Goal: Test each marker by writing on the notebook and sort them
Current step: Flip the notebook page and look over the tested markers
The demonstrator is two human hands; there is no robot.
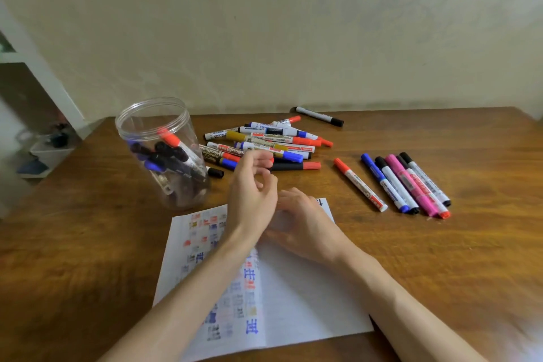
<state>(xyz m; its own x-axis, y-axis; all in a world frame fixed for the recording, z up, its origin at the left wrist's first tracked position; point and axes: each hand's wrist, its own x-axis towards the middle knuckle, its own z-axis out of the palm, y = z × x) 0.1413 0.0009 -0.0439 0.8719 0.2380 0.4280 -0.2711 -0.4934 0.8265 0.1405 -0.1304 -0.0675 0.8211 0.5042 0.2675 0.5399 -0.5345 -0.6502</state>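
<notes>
The open notebook (pixel 296 300) lies on the wooden table in front of me, its left page covered with blue, red and grey test marks. My right hand (pixel 305 223) rests palm down on the top of the right page; its fingertips are hidden behind my left hand. Hovering over the notebook's top edge, my left hand (pixel 252 185) has loosely spread fingers that hold nothing and reach the near side of a loose pile of markers (pixel 273 141). To the right, several markers lie side by side in a row (pixel 408 182), with a red-capped marker (pixel 360 184) just left of them.
A clear plastic jar (pixel 164 153) holding several markers stands to the left of the pile. A single black-capped marker (pixel 320 116) lies by the wall at the table's back edge. Bare wood (pixel 73 244) shows left of the notebook.
</notes>
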